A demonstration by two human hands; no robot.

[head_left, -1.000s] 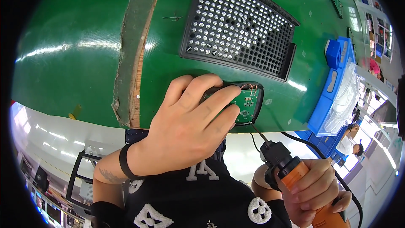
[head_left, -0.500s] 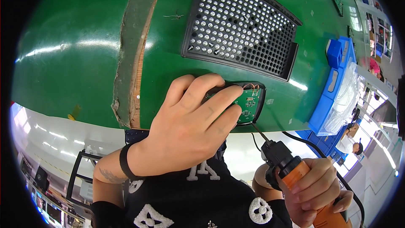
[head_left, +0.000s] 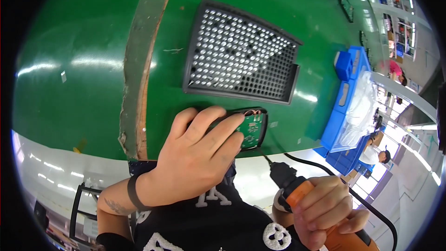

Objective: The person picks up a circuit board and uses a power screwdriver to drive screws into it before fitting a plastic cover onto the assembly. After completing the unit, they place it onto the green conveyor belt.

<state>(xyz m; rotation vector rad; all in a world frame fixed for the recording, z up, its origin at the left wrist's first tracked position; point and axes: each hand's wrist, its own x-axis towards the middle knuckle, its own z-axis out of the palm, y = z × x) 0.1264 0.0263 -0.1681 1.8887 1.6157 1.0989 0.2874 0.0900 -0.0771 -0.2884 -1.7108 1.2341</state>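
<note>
Left hand (head_left: 197, 146) grips a black plastic case (head_left: 264, 134) with a green circuit board (head_left: 251, 132) on the green counter (head_left: 88, 111), prob light but fragile so grab the rim (head_left: 266, 120), and right hand (head_left: 323, 209) clutches an orange-and-black power screwdriver (head_left: 298, 194).

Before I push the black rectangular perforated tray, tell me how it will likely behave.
The black rectangular perforated tray looks stiff, with raised rims. It's probably heavier toward its left, where small silver round-topped pieces fill most holes. Tipped, it might spill them: no lid covers it.
</note>
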